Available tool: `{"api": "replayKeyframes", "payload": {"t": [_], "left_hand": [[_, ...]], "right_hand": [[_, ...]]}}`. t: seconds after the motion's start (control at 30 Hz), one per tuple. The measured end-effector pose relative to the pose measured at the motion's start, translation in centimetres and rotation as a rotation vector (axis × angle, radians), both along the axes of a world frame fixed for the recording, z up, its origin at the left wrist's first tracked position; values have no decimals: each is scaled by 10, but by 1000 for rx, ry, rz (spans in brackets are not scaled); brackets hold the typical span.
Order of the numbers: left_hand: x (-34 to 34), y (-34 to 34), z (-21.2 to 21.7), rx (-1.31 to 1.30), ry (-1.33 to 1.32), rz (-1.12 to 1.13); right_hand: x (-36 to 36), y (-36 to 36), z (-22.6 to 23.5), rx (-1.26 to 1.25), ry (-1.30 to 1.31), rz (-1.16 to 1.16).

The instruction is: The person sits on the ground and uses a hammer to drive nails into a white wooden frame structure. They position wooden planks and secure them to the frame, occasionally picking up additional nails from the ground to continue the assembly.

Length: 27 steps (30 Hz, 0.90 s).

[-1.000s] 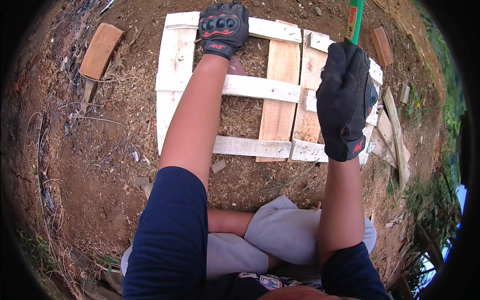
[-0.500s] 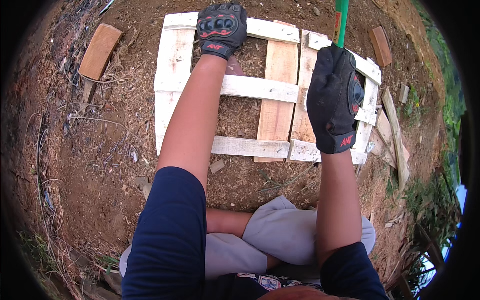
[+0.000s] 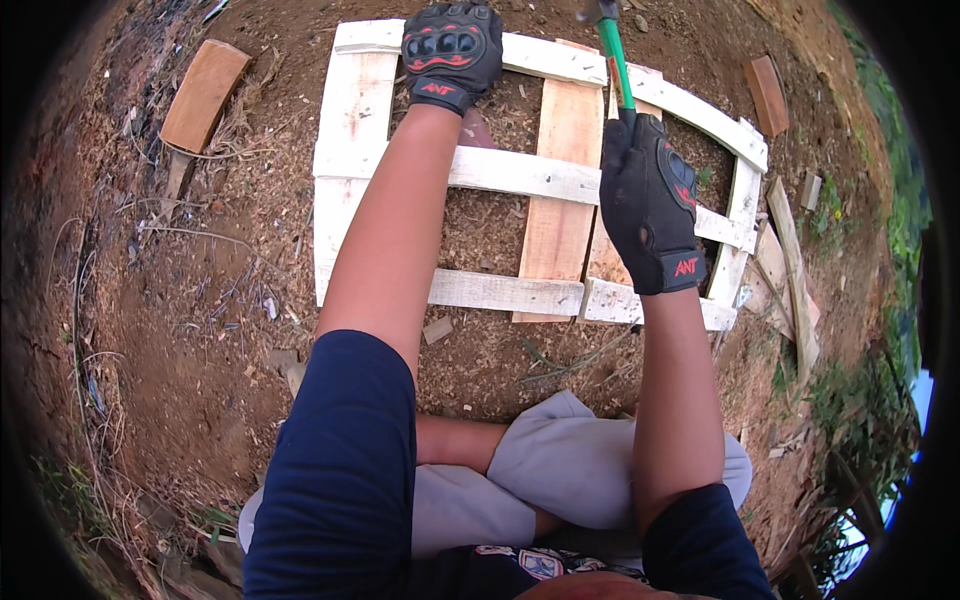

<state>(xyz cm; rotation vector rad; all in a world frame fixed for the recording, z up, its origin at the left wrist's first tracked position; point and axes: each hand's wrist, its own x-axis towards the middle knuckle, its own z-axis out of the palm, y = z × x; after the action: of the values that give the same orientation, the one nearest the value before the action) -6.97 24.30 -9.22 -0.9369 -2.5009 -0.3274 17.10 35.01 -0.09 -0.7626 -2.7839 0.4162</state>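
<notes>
Two white-painted slatted wooden frames (image 3: 520,172) lie side by side on the ground, each with a bare-wood slat near where they meet. My left hand (image 3: 452,50), in a black glove, is closed over the far rail of the left frame; its fingertips are hidden beyond the rail. In my right hand (image 3: 650,190), also gloved, is a hammer (image 3: 616,68) held by its green handle. The hammer's head shows at the upper edge of the view, past the far side of the frames. My right hand is above the right frame and hides part of its middle.
A brown wooden block (image 3: 205,97) lies left of the frames, another block (image 3: 767,95) to the right. Loose boards (image 3: 793,280) rest at the right. Wood chips and sticks cover the dirt (image 3: 210,300). My crossed legs (image 3: 560,470) are close in front.
My right hand has moved left and tipped the hammer, bringing its head into view at the upper edge. The left hand keeps its place on the far rail. The whole view has shifted slightly.
</notes>
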Motion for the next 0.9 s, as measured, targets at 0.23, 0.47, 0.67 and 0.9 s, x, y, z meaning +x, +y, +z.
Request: {"api": "replayKeyframes", "payload": {"t": [0.23,0.47,0.67,0.9], "left_hand": [[-1,-4,-2,-2,20,27],[-1,-1,-1,-41,-21,38],[-3,-3,-7,11,35,14],[-5,-2,-5,-27,19,42]], "right_hand": [[-8,0,28,-1117,409,-304],[10,23,-13,-1128,-6,-288],[-1,5,-10,-953,382,-393],[-1,16,-4,-1055,259,-435]]}}
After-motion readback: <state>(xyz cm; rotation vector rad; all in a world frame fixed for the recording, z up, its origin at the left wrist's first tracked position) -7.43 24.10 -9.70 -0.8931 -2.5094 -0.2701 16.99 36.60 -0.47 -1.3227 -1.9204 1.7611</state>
